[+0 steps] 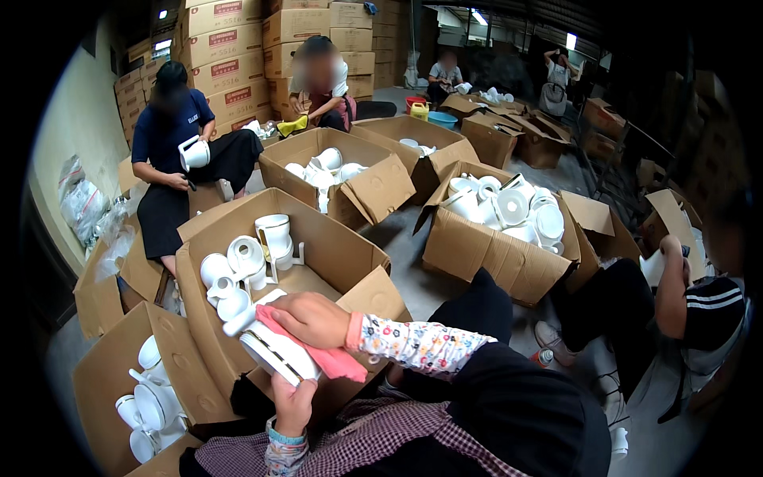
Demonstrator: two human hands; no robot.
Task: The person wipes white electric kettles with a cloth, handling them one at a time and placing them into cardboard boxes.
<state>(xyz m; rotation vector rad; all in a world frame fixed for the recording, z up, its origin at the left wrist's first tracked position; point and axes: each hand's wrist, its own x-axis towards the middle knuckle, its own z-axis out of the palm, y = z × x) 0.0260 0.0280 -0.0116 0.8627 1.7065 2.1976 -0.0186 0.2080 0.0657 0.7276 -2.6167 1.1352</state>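
Note:
My left hand point(292, 405) grips the banded edge of a white plastic jug point(271, 352) with a thin gold-coloured stripe. The jug lies tilted in front of my lap, its handle pointing away to the left. Over its side, my right hand point(316, 319) presses a pink cloth point(343, 362), whose loose end hangs toward me. Part of the jug is hidden beneath the cloth and hand. Just beyond is an open cardboard box point(334, 250) with several white jugs point(245, 255) standing along its left and far sides.
To the lower left, another cardboard box point(113, 352) contains white jugs point(156, 405). A box point(501, 268) heaped with jug parts stands ahead right. Co-workers sit around; one at left holds a white jug point(195, 155). A spray can point(542, 356) stands near a person's shoe at right.

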